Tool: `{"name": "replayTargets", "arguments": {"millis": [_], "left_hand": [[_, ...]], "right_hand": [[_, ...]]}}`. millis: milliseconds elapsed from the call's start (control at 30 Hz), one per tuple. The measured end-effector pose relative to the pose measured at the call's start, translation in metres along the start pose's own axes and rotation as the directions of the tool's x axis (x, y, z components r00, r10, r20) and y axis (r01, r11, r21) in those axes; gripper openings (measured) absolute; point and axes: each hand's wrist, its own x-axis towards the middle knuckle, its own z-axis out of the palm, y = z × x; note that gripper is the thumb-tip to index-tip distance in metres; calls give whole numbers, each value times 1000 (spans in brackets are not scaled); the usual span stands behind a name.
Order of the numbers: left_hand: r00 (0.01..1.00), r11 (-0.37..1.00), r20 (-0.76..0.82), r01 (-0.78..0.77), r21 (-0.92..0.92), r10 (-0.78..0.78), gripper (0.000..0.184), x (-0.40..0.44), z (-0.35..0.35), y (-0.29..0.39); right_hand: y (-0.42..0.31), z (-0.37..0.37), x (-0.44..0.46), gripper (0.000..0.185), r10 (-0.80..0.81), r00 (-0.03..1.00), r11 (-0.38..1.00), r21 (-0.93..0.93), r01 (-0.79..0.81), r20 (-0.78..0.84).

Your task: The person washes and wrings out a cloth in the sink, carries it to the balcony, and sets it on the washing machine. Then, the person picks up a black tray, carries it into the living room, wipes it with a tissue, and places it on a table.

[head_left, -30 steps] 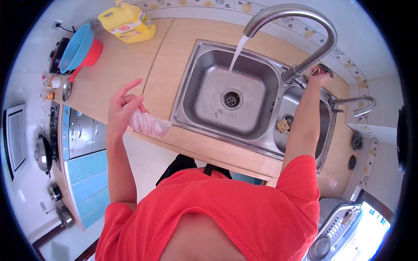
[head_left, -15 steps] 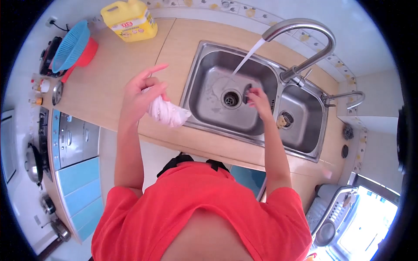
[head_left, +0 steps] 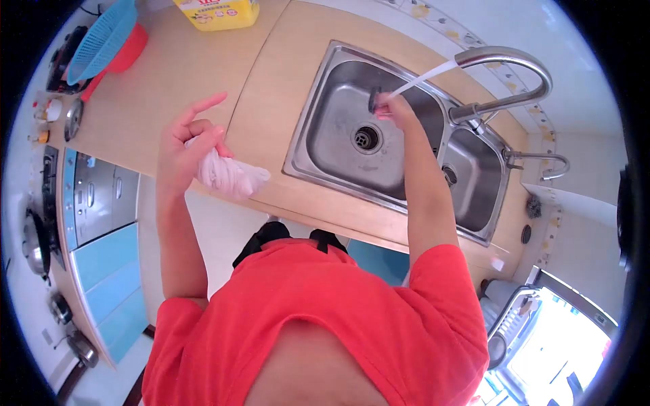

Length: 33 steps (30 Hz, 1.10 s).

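Note:
My left hand point(head_left: 184, 152) is wrapped round a crumpled whitish cloth point(head_left: 233, 176), its index finger stretched out, above the counter's front edge. Over the large bowl of the steel sink point(head_left: 338, 145), my right hand point(head_left: 397, 110) grips a small dark round piece that looks like a sink strainer point(head_left: 374, 99). Water runs from the curved faucet point(head_left: 508, 57) onto or close beside that hand; where exactly it lands is partly hidden. Below the hand, the drain hole point(head_left: 366, 139) lies uncovered. My right forearm covers part of the divider and the smaller bowl.
On the wooden counter point(head_left: 196, 74) stand a yellow jug point(head_left: 220, 15), a blue basket point(head_left: 101, 44) and a red container point(head_left: 128, 51). A second thin faucet point(head_left: 542, 157) and a scouring ball point(head_left: 533, 206) are at the right. A dish rack point(head_left: 514, 318) sits lower right.
My right hand has carried the dark round piece from beside the drain toward the back of the bowl, to the water stream. The view has shifted. My left hand still holds the cloth.

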Motion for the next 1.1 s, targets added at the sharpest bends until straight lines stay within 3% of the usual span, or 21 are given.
{"name": "replayTargets", "arguments": {"millis": [67,133,267,367,500,600,700,800,900,967,1033,1100], "left_hand": [[1000,1000,8,-18,24,18,45,1,1,-1],[998,998,35,-51,33,50,45,4,5,-1],[997,999,61,-46,-1,46,44,6,13,6],[996,999,74,-47,3,46,44,7,13,8],[999,1000,49,-25,16,24,44,5,10,7],[999,999,37,-27,23,26,44,2,7,5],[999,999,31,-40,15,40,44,-1,7,4],[998,999,37,-43,10,43,44,-2,5,3],[998,999,45,-45,11,45,44,-1,3,1],[998,999,43,-44,1,44,44,-2,3,-1],[999,999,33,-38,-16,39,44,-2,3,-2],[998,999,51,-35,-11,36,44,-2,3,-6]], "right_hand": [[13,-31,-23,26,21,1000,996,83,-20,-12],[37,-57,-43,23,158,950,984,128,-127,-271],[53,-68,-68,18,286,910,953,-14,-304,-301],[37,-39,-49,19,124,983,982,-128,-142,-137],[-8,5,-15,25,-175,984,918,-365,152,-29],[-32,20,-8,30,-449,888,609,-694,383,97],[-53,30,-28,37,-337,938,446,-863,238,85],[-21,11,-2,39,-407,907,305,-920,248,110],[-19,-4,-39,42,-365,930,536,-807,249,44],[7,-27,-49,42,-400,914,599,-773,208,-64],[26,-45,-63,45,-124,964,730,-680,-72,-236],[62,-53,-62,43,-111,955,660,-739,-137,-276]]}}
